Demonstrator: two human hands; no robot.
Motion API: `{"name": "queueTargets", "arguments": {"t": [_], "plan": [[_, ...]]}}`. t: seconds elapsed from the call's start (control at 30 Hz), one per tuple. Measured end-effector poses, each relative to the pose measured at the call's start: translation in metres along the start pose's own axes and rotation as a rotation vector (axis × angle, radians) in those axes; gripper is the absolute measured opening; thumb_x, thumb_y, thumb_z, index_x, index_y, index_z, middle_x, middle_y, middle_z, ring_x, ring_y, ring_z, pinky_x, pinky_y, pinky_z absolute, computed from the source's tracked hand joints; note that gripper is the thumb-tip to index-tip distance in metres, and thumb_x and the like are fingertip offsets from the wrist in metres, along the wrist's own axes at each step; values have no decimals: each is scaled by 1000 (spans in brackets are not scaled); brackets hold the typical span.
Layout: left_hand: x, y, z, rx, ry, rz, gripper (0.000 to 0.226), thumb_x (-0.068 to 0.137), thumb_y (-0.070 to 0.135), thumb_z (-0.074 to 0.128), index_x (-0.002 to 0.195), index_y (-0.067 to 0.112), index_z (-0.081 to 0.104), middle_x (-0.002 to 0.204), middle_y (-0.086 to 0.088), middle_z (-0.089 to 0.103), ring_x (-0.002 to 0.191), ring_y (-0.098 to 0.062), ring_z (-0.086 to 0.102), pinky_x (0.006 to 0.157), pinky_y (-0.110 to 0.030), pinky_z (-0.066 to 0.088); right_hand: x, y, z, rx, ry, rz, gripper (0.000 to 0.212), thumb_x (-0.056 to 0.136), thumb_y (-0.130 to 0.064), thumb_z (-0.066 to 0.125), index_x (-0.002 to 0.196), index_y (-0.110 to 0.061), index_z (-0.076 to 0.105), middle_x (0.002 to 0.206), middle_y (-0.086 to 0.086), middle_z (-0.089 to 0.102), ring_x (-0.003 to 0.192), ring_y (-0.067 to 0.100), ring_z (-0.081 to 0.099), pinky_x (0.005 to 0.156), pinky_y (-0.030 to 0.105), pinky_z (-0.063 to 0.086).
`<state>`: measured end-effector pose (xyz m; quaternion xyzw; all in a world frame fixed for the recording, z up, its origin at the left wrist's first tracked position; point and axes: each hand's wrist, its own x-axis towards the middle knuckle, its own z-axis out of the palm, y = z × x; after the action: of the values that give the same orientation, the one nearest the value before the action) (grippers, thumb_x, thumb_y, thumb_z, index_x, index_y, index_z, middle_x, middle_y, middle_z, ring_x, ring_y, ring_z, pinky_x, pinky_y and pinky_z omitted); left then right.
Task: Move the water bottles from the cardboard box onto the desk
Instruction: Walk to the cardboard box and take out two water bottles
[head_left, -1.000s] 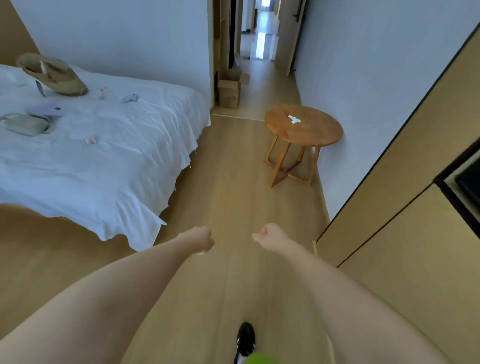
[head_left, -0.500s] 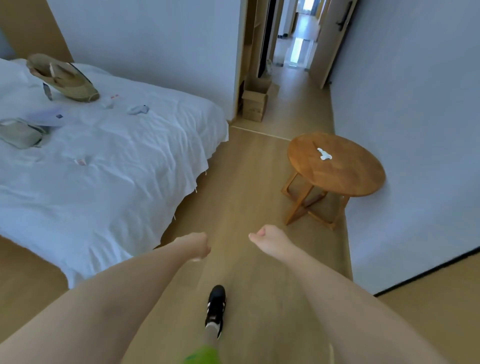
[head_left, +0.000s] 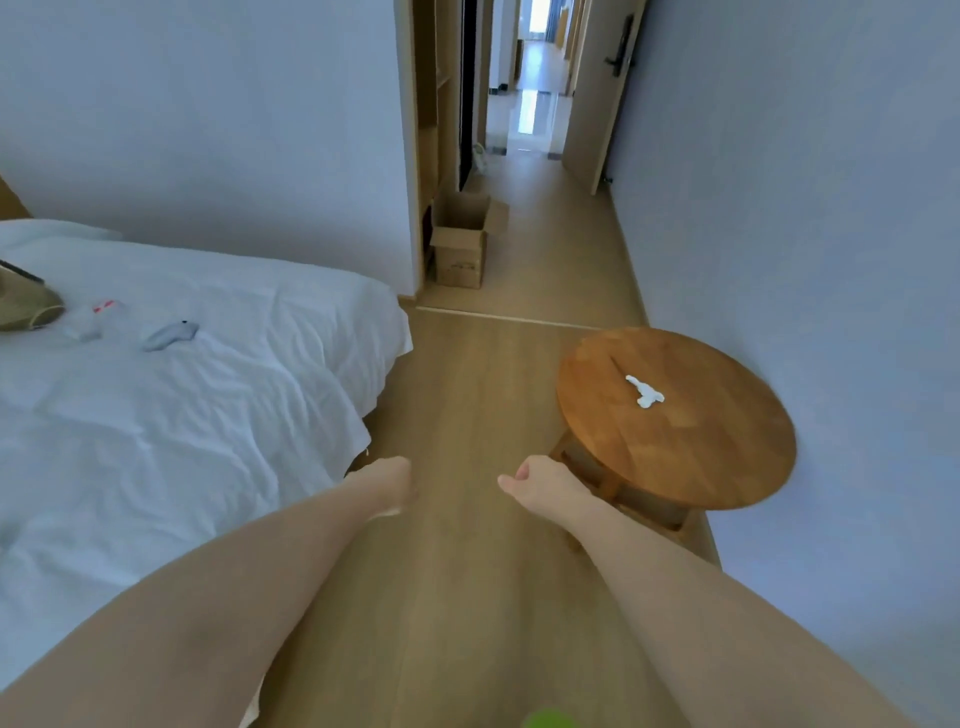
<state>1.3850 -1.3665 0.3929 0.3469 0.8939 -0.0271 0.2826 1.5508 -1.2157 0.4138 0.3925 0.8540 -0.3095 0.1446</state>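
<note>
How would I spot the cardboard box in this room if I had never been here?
Look past the foot of the bed to where the room narrows into the hallway. The cardboard box stands on the floor there, against the left wall's corner. It is the only brown carton, with its top flaps open.

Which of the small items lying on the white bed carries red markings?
The pale item nearest the woven bag, at the bed's left side. It shows red marks on top; the grey-blue item to its right has none.
</note>
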Motion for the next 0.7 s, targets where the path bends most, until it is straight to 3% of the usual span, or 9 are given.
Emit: {"name": "queueTargets", "arguments": {"t": [0.1, 0.17, 0.3, 0.47, 0.5, 0.57, 0.63, 0.7], "plan": [[60, 16, -22, -19, -26, -3, 31, 100, 23, 36, 119, 5, 53, 105, -6, 53, 94, -23, 52, 86, -32, 44, 63, -3, -22, 6, -21, 1, 49, 93, -54, 46, 119, -14, 57, 112, 1, 61, 101, 21, 58, 87, 36, 49], [107, 26, -40, -43, -27, 3, 31, 100, 24, 37, 119, 4, 53, 111, -9, 57, 95, -23, 54, 88, -32, 46, 111, -5, -41, -10, -28, -21, 52, 94, -52, 46, 124, -11, 56, 119, 4, 61, 104, 22, 58, 84, 34, 48], [199, 48, -89, -67, -6, 2, 23, 100, 23, 37, 103, 9, 54, 84, -1, 50, 87, -22, 52, 81, -31, 44, 214, -12, -93, 4, -17, -41, 48, 95, -51, 46, 119, -11, 57, 110, 3, 61, 93, 20, 56, 83, 35, 49], [289, 73, -162, -111, 19, -48, 27, 102, 19, 30, 79, 15, 45, 74, 3, 40, 90, -20, 45, 81, -28, 38, 326, -31, -159, -19, -32, -67, 47, 95, -49, 47, 119, -10, 57, 101, 1, 56, 90, 20, 54, 82, 33, 47], [304, 75, -173, -128, 24, -48, 27, 102, 19, 31, 81, 17, 48, 80, 2, 46, 91, -20, 44, 83, -28, 38, 345, -36, -169, -30, -37, -71, 46, 95, -48, 47, 120, -10, 57, 99, 0, 55, 89, 20, 53, 80, 33, 45], [328, 75, -191, -143, -21, -88, 28, 102, 21, 31, 107, 12, 57, 108, -6, 57, 97, -20, 49, 93, -31, 42, 377, -45, -184, -54, -69, -72, 45, 95, -47, 47, 119, -10, 56, 103, 2, 58, 90, 20, 53, 80, 33, 46], [357, 72, -210, -139, -39, -121, 34, 102, 20, 35, 126, 6, 54, 129, -11, 54, 113, -24, 53, 102, -33, 41, 410, -55, -197, -81, -105, -80, 45, 95, -48, 46, 120, -10, 56, 111, 4, 60, 92, 21, 54, 81, 34, 46], [395, 68, -232, -128, -64, -164, 37, 99, 18, 42, 133, 6, 51, 139, -13, 50, 127, -28, 48, 107, -35, 39, 448, -64, -211, -83, -124, -78, 45, 95, -47, 46, 120, -10, 56, 112, 5, 61, 92, 22, 56, 80, 34, 46]]}}
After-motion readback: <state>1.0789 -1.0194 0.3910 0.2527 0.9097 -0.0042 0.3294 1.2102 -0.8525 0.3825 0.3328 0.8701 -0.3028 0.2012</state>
